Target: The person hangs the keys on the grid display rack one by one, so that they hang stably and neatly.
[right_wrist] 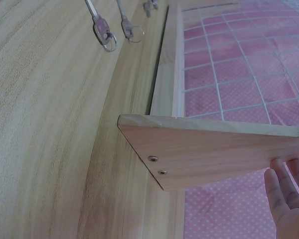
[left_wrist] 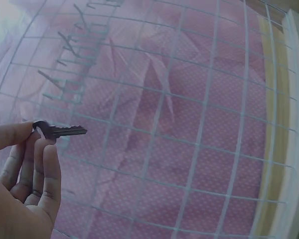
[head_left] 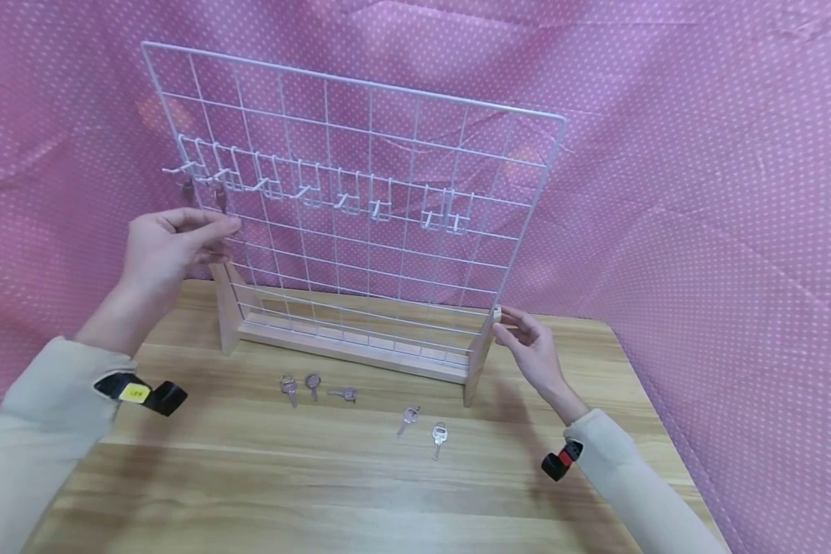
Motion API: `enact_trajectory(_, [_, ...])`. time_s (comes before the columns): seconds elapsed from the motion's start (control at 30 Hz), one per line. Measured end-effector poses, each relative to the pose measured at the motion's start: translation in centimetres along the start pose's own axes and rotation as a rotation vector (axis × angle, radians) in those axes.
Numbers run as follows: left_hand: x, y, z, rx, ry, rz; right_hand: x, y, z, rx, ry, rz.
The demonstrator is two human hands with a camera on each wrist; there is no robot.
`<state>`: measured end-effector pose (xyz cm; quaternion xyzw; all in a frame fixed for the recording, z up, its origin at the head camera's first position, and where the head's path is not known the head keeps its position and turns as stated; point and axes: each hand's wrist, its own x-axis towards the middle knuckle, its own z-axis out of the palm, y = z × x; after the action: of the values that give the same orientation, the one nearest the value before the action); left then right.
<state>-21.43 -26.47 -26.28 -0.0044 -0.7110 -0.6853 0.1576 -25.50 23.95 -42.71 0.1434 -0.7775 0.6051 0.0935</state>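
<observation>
My left hand [head_left: 169, 242] is raised at the left side of a white wire grid rack [head_left: 353, 81], just below its leftmost hooks. In the left wrist view, its thumb and fingertips pinch a key [left_wrist: 65, 130] by the ring end, the blade sticking out past them. Two dark keys [head_left: 220, 197] appear to hang from the leftmost hooks above this hand. At the rack's other end, my right hand [head_left: 532, 350] holds the upper part of the wooden side support [head_left: 480, 358] between thumb and fingers. In the right wrist view, fingertips touch the support's edge [right_wrist: 229, 149]; the thumb is out of sight.
Several keys with rings, among them a silver key [head_left: 439, 435], lie on the wooden table [head_left: 284, 492] in front of the rack. A row of white hooks [head_left: 346, 201] crosses the grid. Pink dotted cloth [head_left: 720, 192] hangs behind and around the table.
</observation>
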Motion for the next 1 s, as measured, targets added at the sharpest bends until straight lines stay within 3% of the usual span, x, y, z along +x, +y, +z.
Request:
enact_trajectory(0.1, [0.4,1.0,0.5,-0.113,0.013,0.031,0.0,-0.1,0.0,-0.002,-0.001,0.004])
enact_trajectory(0.27, [1.0,2.1,1.0,-0.191,0.027,0.061,-0.1,-0.2,-0.1,-0.005,-0.003,0.005])
enact_trajectory(1.0, [2.0,2.3,1.9,-0.213,0.055,0.043,0.1,-0.1,-0.1,-0.021,-0.019,0.013])
